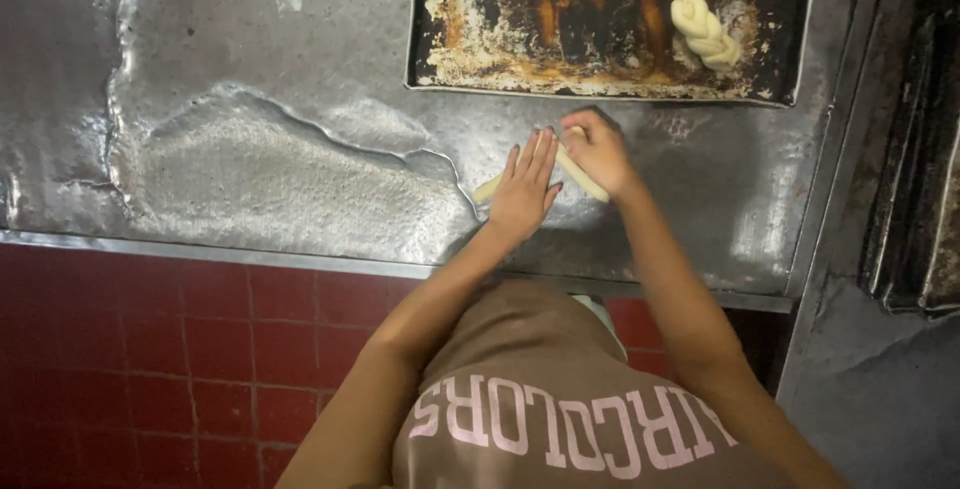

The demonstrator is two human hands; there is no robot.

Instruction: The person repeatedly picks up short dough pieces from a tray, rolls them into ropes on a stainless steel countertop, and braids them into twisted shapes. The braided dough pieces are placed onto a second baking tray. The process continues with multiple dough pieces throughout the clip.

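Observation:
A thin rope of pale dough (583, 178) lies on the worn metal table (250, 169) just below a baking tray. My left hand (527, 187) rests flat on its left part, fingers straight and together; a short end pokes out at the lower left. My right hand (597, 149) curls over the dough's upper right part, fingers closed around it. On the stained, blackened baking tray (440, 39) at the top sits one braided piece of raw dough (705, 31) near its right side.
The table's front edge runs along the red tiled floor (150, 369). A dark stack of trays (925, 169) stands at the right. My brown shirt with pink lettering fills the bottom middle.

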